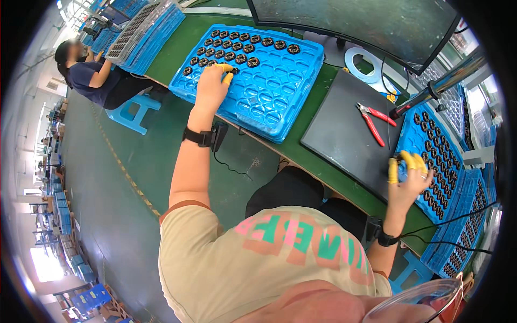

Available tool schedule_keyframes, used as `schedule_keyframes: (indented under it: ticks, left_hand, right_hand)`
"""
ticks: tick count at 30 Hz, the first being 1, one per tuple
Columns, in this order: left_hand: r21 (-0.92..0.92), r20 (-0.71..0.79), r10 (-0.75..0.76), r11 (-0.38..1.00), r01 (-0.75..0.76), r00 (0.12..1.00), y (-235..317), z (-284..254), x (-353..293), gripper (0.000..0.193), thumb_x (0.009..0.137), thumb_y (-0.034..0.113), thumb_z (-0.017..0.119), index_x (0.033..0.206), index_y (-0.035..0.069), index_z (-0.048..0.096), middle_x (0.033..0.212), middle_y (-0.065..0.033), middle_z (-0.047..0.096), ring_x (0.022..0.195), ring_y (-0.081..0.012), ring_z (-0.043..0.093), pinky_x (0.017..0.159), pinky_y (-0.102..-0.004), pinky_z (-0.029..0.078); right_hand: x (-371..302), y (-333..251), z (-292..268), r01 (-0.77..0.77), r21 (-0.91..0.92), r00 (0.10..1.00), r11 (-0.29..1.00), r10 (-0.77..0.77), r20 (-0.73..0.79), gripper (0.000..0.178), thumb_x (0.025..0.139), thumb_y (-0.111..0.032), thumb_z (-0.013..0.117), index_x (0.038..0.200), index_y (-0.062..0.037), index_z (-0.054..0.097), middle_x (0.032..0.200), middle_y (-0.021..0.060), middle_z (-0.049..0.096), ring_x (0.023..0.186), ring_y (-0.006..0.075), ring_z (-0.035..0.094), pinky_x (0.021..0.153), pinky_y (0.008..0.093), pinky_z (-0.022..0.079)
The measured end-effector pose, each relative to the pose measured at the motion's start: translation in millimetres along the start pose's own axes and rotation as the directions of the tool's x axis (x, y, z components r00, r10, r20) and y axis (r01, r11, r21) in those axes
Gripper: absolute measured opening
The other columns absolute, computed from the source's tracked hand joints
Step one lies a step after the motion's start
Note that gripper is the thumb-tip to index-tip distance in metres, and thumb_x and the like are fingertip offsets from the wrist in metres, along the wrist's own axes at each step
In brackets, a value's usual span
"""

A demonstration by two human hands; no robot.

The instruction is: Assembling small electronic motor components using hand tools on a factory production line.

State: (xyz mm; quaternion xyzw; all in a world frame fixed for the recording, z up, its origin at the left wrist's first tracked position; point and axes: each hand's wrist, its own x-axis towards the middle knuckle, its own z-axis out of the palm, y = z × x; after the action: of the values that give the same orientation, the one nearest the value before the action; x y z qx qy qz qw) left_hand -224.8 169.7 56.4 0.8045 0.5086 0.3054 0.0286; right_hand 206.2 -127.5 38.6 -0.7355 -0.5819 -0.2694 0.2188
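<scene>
Panel of flat, dark grey, rectangular material (336, 126) lies on the green desk (161, 60), serving as the midpoint between two work areas. Left of the panel sits a glossy blue plastic tray with moulded cups (264, 102); small, dark, ring-shaped pieces with brassy flecks (267, 41) fill its side farther from the panel, while many cups nearer the panel are bare. The left hand (211, 83), with yellow finger covers, reaches over that tray, its thumb and fingertips bent down around one dark ring-shaped piece (235, 70). This piece lies right at the fingertips, on the side of the grip toward the panel; whether it is pinched or merely touched, I cannot tell. Right of the panel, the right hand (412, 175), also yellow-tipped, curls above a second blue plastic tray of dark ring-shaped pieces (435, 161). Something dark shows beside its curled fingers, but I cannot tell whether this grip is clenched on it or released. On the panel rest red-handled metal cutting pliers (374, 127); beyond its far edge lies a flat white ring (349, 60).
</scene>
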Motion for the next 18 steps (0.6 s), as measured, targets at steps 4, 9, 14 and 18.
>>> schedule_keyframes:
  ticks: [4, 9, 14, 18]
  left_hand:
    - [0.151, -0.053, 0.127, 0.981, -0.118, 0.990, 6, 1, -6, 0.016, 0.083, 0.008, 0.065, 0.096, 0.000, 0.068, 0.093, -0.0170, 0.066, 0.092, -0.0360, 0.058, 0.082, -0.0426, 0.048]
    - [0.254, -0.005, 0.163, 0.955, -0.156, 0.987, 2, 3, -28, 0.015, 0.084, 0.012, 0.065, 0.087, -0.003, 0.067, 0.094, -0.0188, 0.066, 0.094, -0.0403, 0.056, 0.081, -0.0464, 0.048]
    - [0.276, 0.145, 0.006, 0.960, -0.047, 0.989, 14, -2, -30, 0.034, 0.090, 0.025, 0.061, 0.117, 0.004, 0.065, 0.121, -0.0121, 0.062, 0.117, -0.0356, 0.046, 0.095, -0.0502, 0.033]
    - [0.294, 0.173, 0.010, 0.954, -0.061, 0.985, 19, -4, -24, 0.037, 0.090, 0.026, 0.062, 0.119, 0.005, 0.063, 0.125, -0.0114, 0.061, 0.117, -0.0357, 0.046, 0.095, -0.0507, 0.033]
  right_hand:
    - [8, -52, 0, 0.033, 0.154, 0.994, 0.988, -0.048, 0.096, 0.037, 0.073, -0.022, 0.080, 0.106, -0.0126, 0.066, 0.100, 0.0064, 0.062, 0.109, 0.0262, 0.057, 0.114, 0.0542, 0.016]
    - [6, -76, 14, 0.073, 0.254, 0.991, 0.964, -0.100, 0.094, 0.037, 0.072, -0.021, 0.080, 0.104, -0.0106, 0.067, 0.098, 0.0074, 0.060, 0.104, 0.0270, 0.056, 0.113, 0.0601, 0.017]
    - [0, -79, 21, 0.050, 0.261, 0.990, 0.964, -0.082, 0.116, 0.035, 0.073, -0.019, 0.080, 0.105, -0.0088, 0.067, 0.098, 0.0082, 0.060, 0.105, 0.0280, 0.055, 0.112, 0.0606, 0.018]
    - [-3, -75, 20, 0.035, 0.246, 0.992, 0.969, -0.065, 0.112, 0.035, 0.074, -0.020, 0.079, 0.106, -0.0100, 0.068, 0.100, 0.0080, 0.060, 0.108, 0.0270, 0.055, 0.113, 0.0601, 0.017]
